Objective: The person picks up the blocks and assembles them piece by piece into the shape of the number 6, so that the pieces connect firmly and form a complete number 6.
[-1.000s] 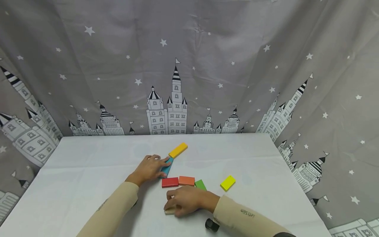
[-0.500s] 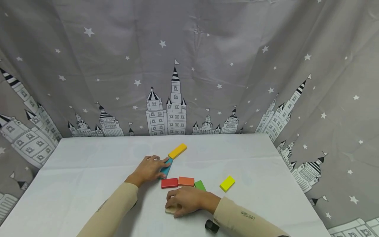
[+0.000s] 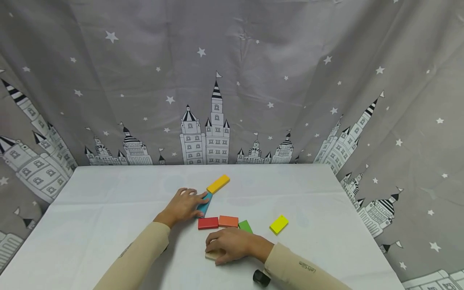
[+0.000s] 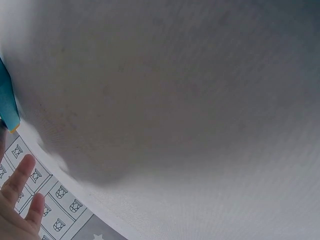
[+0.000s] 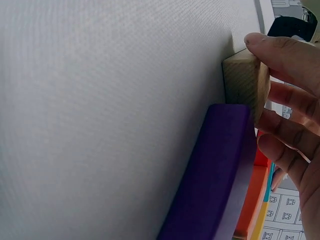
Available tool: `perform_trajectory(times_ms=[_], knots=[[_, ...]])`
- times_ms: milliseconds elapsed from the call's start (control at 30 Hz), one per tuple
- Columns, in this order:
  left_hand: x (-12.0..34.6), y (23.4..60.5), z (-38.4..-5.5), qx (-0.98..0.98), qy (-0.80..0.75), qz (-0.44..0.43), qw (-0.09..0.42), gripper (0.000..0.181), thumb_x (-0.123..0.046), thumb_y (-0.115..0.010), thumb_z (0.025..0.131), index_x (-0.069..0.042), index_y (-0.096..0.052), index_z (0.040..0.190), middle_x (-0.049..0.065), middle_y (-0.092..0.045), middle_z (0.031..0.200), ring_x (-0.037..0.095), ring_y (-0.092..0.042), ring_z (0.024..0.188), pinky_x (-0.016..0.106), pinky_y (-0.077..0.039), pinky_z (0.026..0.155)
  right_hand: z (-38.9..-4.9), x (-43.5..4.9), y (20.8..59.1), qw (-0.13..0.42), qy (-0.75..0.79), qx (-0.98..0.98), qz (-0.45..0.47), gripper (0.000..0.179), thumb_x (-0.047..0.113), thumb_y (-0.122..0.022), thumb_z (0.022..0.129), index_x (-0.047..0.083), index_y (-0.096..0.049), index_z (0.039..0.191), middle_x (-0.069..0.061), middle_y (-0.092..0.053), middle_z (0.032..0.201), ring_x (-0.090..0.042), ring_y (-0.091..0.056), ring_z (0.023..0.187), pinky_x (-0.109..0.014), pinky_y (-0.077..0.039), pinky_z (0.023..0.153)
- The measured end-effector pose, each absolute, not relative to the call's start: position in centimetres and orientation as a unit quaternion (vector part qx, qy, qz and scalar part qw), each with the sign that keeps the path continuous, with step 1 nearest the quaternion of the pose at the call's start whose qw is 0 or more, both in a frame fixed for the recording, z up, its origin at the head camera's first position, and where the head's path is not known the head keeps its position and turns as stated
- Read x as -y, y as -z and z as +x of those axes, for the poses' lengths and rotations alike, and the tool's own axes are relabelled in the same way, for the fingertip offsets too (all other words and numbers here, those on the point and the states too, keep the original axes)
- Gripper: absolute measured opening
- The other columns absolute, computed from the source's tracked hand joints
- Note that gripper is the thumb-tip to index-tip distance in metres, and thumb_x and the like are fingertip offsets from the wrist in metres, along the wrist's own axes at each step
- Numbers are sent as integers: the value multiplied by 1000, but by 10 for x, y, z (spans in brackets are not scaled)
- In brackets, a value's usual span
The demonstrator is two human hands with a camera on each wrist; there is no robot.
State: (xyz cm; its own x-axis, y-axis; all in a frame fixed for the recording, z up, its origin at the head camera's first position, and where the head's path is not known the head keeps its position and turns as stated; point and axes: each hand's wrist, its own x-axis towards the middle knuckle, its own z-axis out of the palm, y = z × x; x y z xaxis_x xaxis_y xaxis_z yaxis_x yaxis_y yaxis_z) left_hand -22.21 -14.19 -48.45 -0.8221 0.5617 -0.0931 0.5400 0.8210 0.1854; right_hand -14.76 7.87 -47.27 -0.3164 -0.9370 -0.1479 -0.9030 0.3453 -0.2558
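Wooden block [image 5: 241, 82] pinched by right grip [image 3: 233, 243], blue block [image 3: 204, 207] by left grip [image 3: 182, 206], table's right edge [image 3: 362, 225] (well apart).

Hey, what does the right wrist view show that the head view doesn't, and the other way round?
Only the right wrist view shows the purple block, its end close to the plain wooden block; whether they touch is hard to tell.

Only the head view shows the lemon-yellow block, lying apart from the others.

Both show the right hand holding that wooden block, plus the red block, orange block, teal block and amber block, though the wrist view catches only parts of these four.
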Motion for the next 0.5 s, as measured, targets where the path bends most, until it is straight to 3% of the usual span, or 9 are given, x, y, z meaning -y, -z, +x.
perform_trajectory(times_ms=[500], knots=[[143, 484, -222, -950, -72, 295, 67, 59, -43, -70, 82, -21, -57, 136, 2, -48, 146, 37, -41, 131, 58, -26, 108, -148, -81, 474, 133, 71, -810, -566, 36, 38, -69, 89, 23, -67, 122, 11, -60, 120, 4, -51, 104, -4, -34, 89]])
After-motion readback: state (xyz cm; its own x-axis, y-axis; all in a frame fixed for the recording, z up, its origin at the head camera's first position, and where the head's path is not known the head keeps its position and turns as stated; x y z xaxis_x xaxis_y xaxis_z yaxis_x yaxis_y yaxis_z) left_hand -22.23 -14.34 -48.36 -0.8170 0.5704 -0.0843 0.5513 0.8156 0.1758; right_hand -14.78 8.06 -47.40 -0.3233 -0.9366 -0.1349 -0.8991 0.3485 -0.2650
